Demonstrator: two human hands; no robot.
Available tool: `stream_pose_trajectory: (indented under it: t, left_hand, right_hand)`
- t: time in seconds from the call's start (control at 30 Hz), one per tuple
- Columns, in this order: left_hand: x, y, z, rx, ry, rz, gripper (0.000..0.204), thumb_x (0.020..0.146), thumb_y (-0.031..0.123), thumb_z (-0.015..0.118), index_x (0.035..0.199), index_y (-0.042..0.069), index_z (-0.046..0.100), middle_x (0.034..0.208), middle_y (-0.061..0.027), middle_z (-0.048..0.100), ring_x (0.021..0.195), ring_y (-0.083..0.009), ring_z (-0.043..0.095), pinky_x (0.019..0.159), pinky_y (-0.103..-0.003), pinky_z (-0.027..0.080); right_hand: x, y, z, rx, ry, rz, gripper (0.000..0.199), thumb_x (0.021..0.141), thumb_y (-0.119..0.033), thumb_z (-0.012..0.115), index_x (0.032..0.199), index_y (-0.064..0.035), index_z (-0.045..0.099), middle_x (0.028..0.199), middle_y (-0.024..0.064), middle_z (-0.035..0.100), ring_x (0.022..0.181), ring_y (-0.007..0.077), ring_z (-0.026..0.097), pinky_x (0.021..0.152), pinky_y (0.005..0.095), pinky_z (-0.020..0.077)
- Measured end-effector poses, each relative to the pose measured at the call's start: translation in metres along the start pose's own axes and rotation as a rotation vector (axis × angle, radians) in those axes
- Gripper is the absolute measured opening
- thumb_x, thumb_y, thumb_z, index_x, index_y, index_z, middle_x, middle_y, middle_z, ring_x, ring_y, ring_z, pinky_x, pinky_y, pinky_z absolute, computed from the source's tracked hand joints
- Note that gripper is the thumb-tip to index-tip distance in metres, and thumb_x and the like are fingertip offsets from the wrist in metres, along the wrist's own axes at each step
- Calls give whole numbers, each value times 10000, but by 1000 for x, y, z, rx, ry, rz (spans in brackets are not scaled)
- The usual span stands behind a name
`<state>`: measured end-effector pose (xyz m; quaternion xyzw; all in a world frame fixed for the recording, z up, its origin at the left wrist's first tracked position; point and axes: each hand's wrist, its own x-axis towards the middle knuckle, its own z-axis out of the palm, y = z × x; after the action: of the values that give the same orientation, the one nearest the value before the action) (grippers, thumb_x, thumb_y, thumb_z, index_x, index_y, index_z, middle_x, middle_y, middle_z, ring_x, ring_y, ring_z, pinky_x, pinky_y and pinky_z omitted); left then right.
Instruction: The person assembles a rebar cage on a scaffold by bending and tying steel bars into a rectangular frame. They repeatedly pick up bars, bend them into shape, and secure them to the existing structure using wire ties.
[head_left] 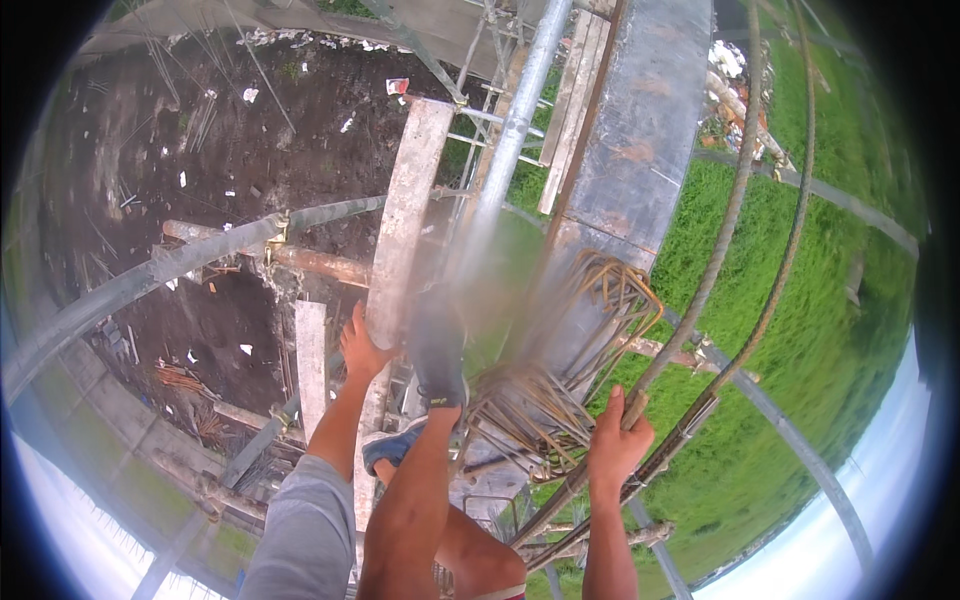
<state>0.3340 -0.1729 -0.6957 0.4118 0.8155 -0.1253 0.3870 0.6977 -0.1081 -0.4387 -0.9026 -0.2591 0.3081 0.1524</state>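
Right of the stirrup bundle (525,415) we hold one steel bar (714,265), right hand (615,445) gripping; left of the bundle, left hand (362,345), fingers spread; a slackened grip could drop the bar.

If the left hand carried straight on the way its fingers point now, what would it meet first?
Probably the brown pole: in the picture it crosses the line just ahead of the left hand, beside the pale plank. Depth is unclear; the pole may lie lower, letting the hand pass above.
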Motion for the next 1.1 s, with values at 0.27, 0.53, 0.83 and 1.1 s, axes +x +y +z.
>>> stream_pose_trajectory:
  t: [0.27, 0.53, 0.83, 1.1]
  left_hand:
    - [5, -2, 16, 10, -38, -96, 1172, 586, 301, 969, 1446, 46, 215, 1145, -305, 682, 1090, -498, 668, 963, -531, 540]
    - [111, 150, -103, 3, 180, 136, 1033, 636, 284, 943, 1396, 28, 292, 1333, -298, 523, 1159, -507, 615, 973, -540, 545]
    - [166, 297, -131, -139, 352, 399, 890, 759, 201, 855, 1460, 78, 319, 1295, -276, 595, 1136, -482, 640, 954, -542, 540]
    - [57, 10, -99, -305, 506, 388, 875, 775, 179, 826, 1523, 107, 378, 1457, -213, 445, 1352, -424, 454, 1127, -505, 404]
  right_hand:
    - [0, 8, 1, 24, 0, -44, 485, 1029, -252, 681, 652, 19, 540, 509, 6, 429, 505, 92, 337, 477, 360, 249]
    - [1, -1, 0, 5, -10, -53, 485, 1026, -231, 684, 643, 26, 532, 502, 22, 438, 501, 97, 337, 474, 368, 254]
    - [-1, 7, -1, 21, 10, -22, 459, 1027, -244, 682, 681, 38, 576, 534, 9, 446, 515, 98, 350, 490, 362, 275]
    - [-4, 1, -1, 88, -18, 82, 481, 1045, -332, 666, 706, -3, 575, 547, -11, 471, 476, 74, 361, 454, 320, 256]
